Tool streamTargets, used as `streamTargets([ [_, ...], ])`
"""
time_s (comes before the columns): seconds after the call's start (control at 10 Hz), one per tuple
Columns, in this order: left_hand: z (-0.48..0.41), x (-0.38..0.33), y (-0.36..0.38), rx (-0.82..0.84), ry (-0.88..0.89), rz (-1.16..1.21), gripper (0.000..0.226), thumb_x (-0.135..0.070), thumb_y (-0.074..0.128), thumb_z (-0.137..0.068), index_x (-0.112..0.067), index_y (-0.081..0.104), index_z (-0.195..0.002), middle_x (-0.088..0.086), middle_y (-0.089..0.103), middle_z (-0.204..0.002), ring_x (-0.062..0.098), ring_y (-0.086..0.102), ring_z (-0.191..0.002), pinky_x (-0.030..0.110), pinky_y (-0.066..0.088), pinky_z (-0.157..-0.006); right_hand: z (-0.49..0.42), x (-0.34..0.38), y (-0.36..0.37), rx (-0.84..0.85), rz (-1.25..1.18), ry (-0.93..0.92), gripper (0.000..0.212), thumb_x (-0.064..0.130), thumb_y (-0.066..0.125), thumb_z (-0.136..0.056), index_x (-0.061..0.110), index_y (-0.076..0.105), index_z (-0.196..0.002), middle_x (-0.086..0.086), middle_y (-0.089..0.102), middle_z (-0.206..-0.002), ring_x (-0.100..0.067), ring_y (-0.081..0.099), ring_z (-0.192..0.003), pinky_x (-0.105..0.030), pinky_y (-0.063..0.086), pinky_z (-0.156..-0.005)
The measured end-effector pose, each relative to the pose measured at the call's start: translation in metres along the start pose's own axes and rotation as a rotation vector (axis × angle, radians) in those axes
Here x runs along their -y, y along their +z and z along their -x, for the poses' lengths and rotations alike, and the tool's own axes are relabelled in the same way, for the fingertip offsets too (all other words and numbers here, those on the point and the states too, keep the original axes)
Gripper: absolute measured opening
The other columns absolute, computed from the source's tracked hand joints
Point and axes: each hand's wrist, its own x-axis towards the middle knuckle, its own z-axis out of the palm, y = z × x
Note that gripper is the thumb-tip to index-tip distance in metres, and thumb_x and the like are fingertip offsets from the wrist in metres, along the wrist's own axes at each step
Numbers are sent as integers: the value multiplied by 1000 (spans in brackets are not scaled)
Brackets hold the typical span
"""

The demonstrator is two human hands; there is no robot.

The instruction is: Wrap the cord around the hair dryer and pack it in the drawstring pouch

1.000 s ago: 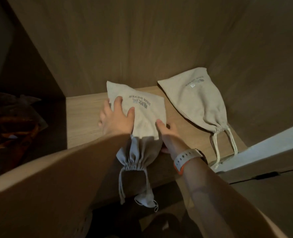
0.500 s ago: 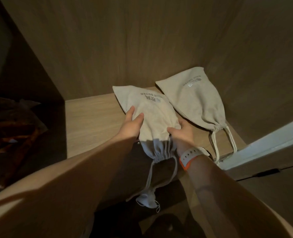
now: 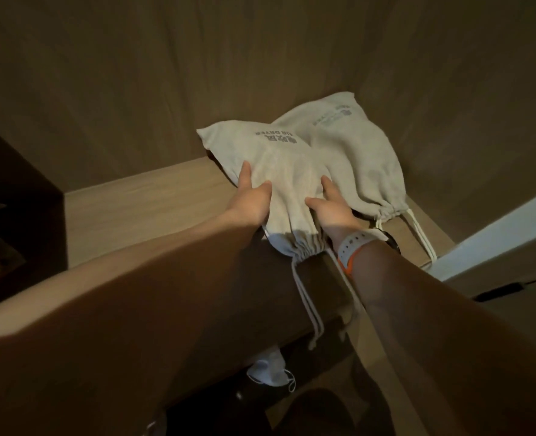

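Note:
A beige drawstring pouch [image 3: 281, 155] printed "HAIR DRYER" lies bulging on the wooden shelf [image 3: 134, 209], its gathered neck toward me. The hair dryer itself is not visible. My left hand [image 3: 249, 201] grips the pouch's left side, thumb and forefinger on top. Against its right side my right hand [image 3: 331, 209] holds it the same way, a white watch on the wrist. The pouch's drawstrings [image 3: 307, 306] hang over the shelf's front edge.
A second, like pouch [image 3: 364, 152] lies at the back right corner, partly under the first one. Wooden walls close in behind and to the right. A white door edge [image 3: 496, 228] stands at right. A white face mask [image 3: 268, 371] lies below the shelf.
Both hands have carried the pouch to the right and back, so it now overlaps the second pouch. My left hand went from lying flat on it to gripping its side.

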Motion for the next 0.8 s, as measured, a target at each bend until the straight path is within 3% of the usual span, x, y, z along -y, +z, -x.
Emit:
streamTargets([
  [0.1, -2, 0, 2, -46, 38, -29, 62, -30, 40, -97, -38, 5, -149, 4, 21, -156, 30, 32, -136, 40, 30, -111, -1, 0, -4, 52, 33, -19, 71, 27, 54, -88, 35, 15, -148, -2, 27, -153, -28, 24, -139, -44, 22, -114],
  [0.2, 17, -1, 1, -310, 124, -396, 57, -36, 44, -94, -33, 21, -146, 12, 28, -147, 33, 30, -132, 41, 29, -105, 11, 9, -15, -29, 6, -44, 71, 27, 55, -88, 34, 18, -147, -4, 34, -149, -29, 33, -134, -43, 27, -111],
  [0.3, 30, 1, 1, -361, 464, -838, 58, -36, 47, -93, -33, 23, -146, 10, 19, -150, 30, 18, -137, 44, 22, -108, 34, 18, -22, -523, 526, -107, 57, 26, 51, -86, 33, 33, -139, -9, 41, -134, -30, 34, -124, -45, 26, -99],
  [0.4, 29, 5, 8, -79, 514, -997, 63, -41, 42, -95, -35, 10, -149, 3, -2, -159, 28, -3, -145, 42, 7, -116, 38, 5, -25, -499, 851, -163, 47, 31, 49, -85, 30, 41, -131, -8, 36, -137, -29, 29, -126, -46, 21, -101],
  [0.5, 27, 8, 15, 3, 424, -1150, 66, -46, 38, -96, -36, 0, -149, 4, -19, -157, 29, -13, -144, 45, 2, -118, 34, -10, -29, -125, 799, -44, 54, 40, 41, -91, 25, 28, -141, 0, 18, -154, -25, 8, -142, -54, 13, -111],
  [0.6, 31, 4, 14, 63, 359, -1187, 68, -48, 40, -95, -37, 0, -149, 4, -25, -155, 29, -16, -144, 47, 0, -117, 42, -12, -29, -38, 753, -24, 60, 41, 39, -93, 26, 17, -147, 3, 10, -158, -22, -1, -145, -52, 8, -114],
  [0.8, 57, -11, 2, 135, 392, -1145, 72, -42, 47, -92, -34, 5, -149, 1, -10, -159, 29, -7, -145, 49, 7, -117, 83, 18, -31, -62, 755, -103, 73, 44, 49, -87, 29, 11, -148, 1, 13, -157, -29, 9, -143, -50, 15, -111],
])
